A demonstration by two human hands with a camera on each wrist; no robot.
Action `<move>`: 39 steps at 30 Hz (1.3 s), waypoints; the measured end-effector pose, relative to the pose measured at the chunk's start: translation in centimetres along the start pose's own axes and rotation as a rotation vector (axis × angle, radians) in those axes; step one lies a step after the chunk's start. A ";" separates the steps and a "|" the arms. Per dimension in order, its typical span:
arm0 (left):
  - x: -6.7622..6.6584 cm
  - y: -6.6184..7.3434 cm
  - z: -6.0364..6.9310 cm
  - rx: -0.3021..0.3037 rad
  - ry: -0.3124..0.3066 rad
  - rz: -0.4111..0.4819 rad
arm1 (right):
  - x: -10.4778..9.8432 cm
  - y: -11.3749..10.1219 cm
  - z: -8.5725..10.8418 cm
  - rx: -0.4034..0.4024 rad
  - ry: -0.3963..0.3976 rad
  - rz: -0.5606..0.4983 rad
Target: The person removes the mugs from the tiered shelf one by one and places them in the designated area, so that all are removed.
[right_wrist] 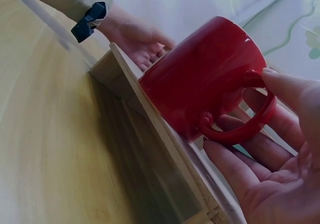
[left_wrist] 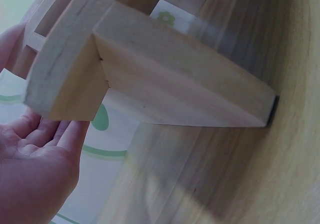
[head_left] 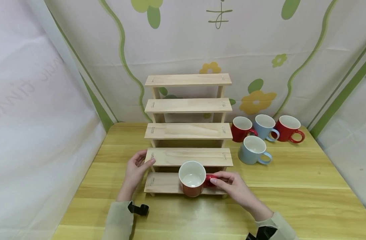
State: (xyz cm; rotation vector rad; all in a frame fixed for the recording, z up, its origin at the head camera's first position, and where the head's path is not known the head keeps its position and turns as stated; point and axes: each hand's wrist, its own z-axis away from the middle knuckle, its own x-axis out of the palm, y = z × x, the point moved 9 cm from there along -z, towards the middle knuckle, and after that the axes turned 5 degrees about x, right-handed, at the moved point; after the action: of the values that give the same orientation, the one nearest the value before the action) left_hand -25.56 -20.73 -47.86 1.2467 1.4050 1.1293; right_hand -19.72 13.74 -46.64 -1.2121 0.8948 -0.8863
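Note:
A red mug [head_left: 192,190] with a white inside is upright at the lowest board of a light wooden stepped rack [head_left: 189,105], right of its middle. Its base is at the board's front edge; whether its full weight rests there I cannot tell. My right hand [head_left: 235,188] holds the mug by its handle [right_wrist: 245,129], thumb on top and fingers around and below it. At the rack's left side, my left hand [head_left: 134,171] grips the end of the second board from the bottom, thumb on top. In the left wrist view its fingers [left_wrist: 75,134] reach beneath the board.
Right of the rack stand two more red mugs [head_left: 238,135] [head_left: 286,128] and two light blue mugs [head_left: 263,125] [head_left: 249,156], handles pointing right. All are on the wooden table [head_left: 306,176]. A patterned cloth [head_left: 183,43] hangs behind, with white cloth sides.

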 end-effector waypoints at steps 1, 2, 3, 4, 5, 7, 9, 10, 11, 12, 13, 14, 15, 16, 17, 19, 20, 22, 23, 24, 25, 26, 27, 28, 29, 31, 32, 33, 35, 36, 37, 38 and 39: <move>0.0 0.1 0.0 0.004 0.001 -0.003 | 0.0 0.0 0.0 -0.004 -0.002 -0.003; 0.0 0.1 0.0 0.007 0.002 -0.002 | 0.0 0.0 0.0 -0.006 -0.001 -0.005; 0.1 0.2 0.0 0.009 0.003 -0.002 | 0.0 0.0 0.1 -0.010 -0.001 -0.007; 0.1 0.2 0.1 0.010 0.004 0.001 | -0.1 0.0 0.1 -0.014 -0.001 -0.008; 0.1 0.3 0.1 0.011 0.005 0.003 | -0.1 0.0 0.1 -0.019 -0.001 -0.011; 0.1 0.3 0.1 0.007 0.004 0.007 | -0.1 0.0 0.1 -0.029 -0.001 -0.014; 0.1 0.2 0.2 0.001 0.001 0.009 | -0.2 -0.1 0.2 -0.043 0.002 -0.007; 0.1 0.2 0.2 -0.002 -0.001 0.009 | -0.2 -0.2 0.2 -0.052 0.004 -0.002; 0.1 0.2 0.2 -0.005 -0.003 0.008 | -0.2 -0.3 0.2 -0.059 0.007 0.004; 0.1 0.2 0.2 -0.007 -0.004 0.009 | -0.2 -0.4 0.2 -0.064 0.011 0.011; 0.1 0.2 0.2 -0.008 -0.004 0.009 | -0.3 -0.4 0.2 -0.068 0.016 0.019; 0.2 0.3 0.2 -0.007 -0.005 0.010 | -0.3 -0.5 0.2 -0.069 0.020 0.022; 0.2 0.3 0.2 -0.007 -0.006 0.009 | -0.3 -0.5 0.1 -0.068 0.024 0.021; 0.2 0.4 0.2 -0.006 -0.005 0.008 | -0.3 -0.5 0.1 -0.062 0.027 0.016; 0.2 0.4 0.2 -0.005 -0.005 0.007 | -0.2 -0.5 0.1 -0.059 0.028 0.011; 0.2 0.4 0.2 -0.003 -0.005 0.005 | -0.2 -0.5 0.1 -0.057 0.028 0.003; 0.2 0.5 0.2 -0.002 -0.004 0.004 | -0.2 -0.6 0.1 -0.059 0.026 -0.002; 0.2 0.5 0.2 -0.002 -0.003 0.003 | -0.2 -0.7 0.1 -0.068 0.024 0.004; 0.2 0.5 0.2 -0.003 -0.003 0.004 | -0.2 -0.7 0.1 -0.074 0.023 0.008; 0.2 0.5 0.2 -0.003 -0.003 0.005 | -0.2 -0.8 0.1 -0.078 0.022 0.010; 0.2 0.5 0.2 -0.004 -0.004 0.007 | -0.2 -0.8 0.1 -0.078 0.020 0.012; 0.2 0.5 0.2 -0.004 -0.004 0.006 | -0.2 -0.8 0.1 -0.082 0.019 0.015; 0.2 0.5 0.2 -0.004 -0.005 0.004 | -0.2 -0.8 0.1 -0.081 0.016 0.016; 0.2 0.5 0.2 -0.006 -0.005 0.003 | -0.2 -0.8 0.1 -0.080 0.015 0.015; 0.2 0.4 0.2 -0.006 -0.006 0.002 | -0.2 -0.8 0.1 -0.077 0.014 0.014; 0.2 0.4 0.2 -0.007 -0.005 -0.001 | -0.2 -0.9 0.1 -0.076 0.014 0.018; 0.2 0.4 0.2 -0.006 -0.004 -0.002 | -0.2 -0.9 0.1 -0.076 0.015 0.017; 0.2 0.4 0.2 -0.006 -0.002 -0.001 | -0.2 -0.9 0.1 -0.075 0.014 0.015; 0.2 0.4 0.1 -0.005 0.001 0.001 | -0.2 -0.9 0.1 -0.076 0.017 0.016; 0.2 0.3 0.1 -0.004 0.004 0.003 | -0.3 -0.9 0.1 -0.076 0.018 0.016; 0.2 0.3 0.1 -0.003 0.006 0.006 | -0.3 -0.9 0.1 -0.077 0.018 0.015; 0.2 0.3 0.1 -0.002 0.008 0.006 | -0.3 -0.8 0.1 -0.077 0.021 0.017; 0.1 0.3 0.1 -0.002 0.010 0.004 | -0.3 -0.8 0.1 -0.077 0.023 0.021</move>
State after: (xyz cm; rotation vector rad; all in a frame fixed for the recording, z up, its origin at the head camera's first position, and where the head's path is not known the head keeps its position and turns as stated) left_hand -25.43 -20.57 -47.61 1.2446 1.4098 1.1408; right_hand -19.84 13.91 -45.78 -1.2589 0.9656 -0.8569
